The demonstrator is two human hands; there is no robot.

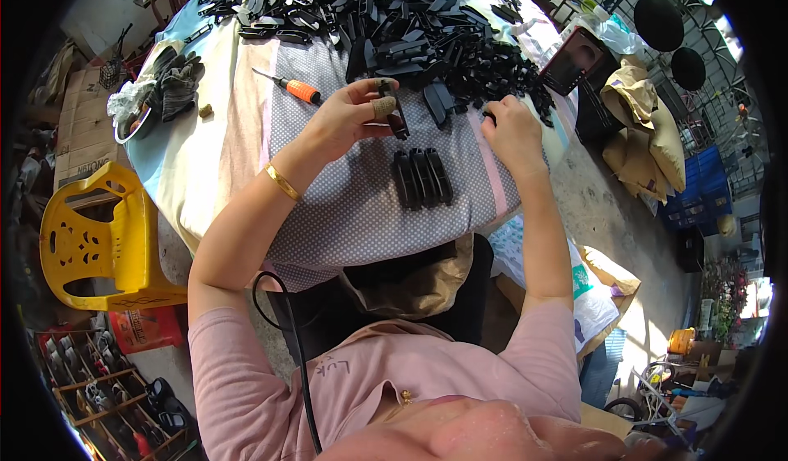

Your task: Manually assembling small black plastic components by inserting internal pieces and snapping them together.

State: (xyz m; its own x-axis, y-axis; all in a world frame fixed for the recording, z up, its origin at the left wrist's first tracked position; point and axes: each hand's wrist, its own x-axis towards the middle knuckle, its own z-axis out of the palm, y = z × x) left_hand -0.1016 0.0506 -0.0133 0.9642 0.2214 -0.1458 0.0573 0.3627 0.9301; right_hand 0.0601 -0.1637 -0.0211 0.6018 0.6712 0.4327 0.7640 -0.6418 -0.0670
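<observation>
Head view, landmark the row of three black pieces [423,179], set upright to the viewer and close side by side on the tabletop [328,227], which is covered in patterned cloth. Item: left hand [353,118], just beyond the row and to its left, thumb and fingers clamped on one long black part [400,123], held above the cloth; tan wrapping on a finger, gold bangle [282,182] at the wrist. Item: right hand [515,135], beyond the row and to its right, well apart from the left; fingers curled at a small dark piece [490,119], firmness of grip impossible to tell. Item: large loose heap of black parts [402,50], farther beyond the row. Item: screwdriver, orange handle [304,91], beyond the row to the left. Item: dark gloves [175,83], well left of the row. Item: red-edged phone [572,60], beyond the row to the right. Item: yellow plastic chair [131,247], far left of the row, off the tabletop.
</observation>
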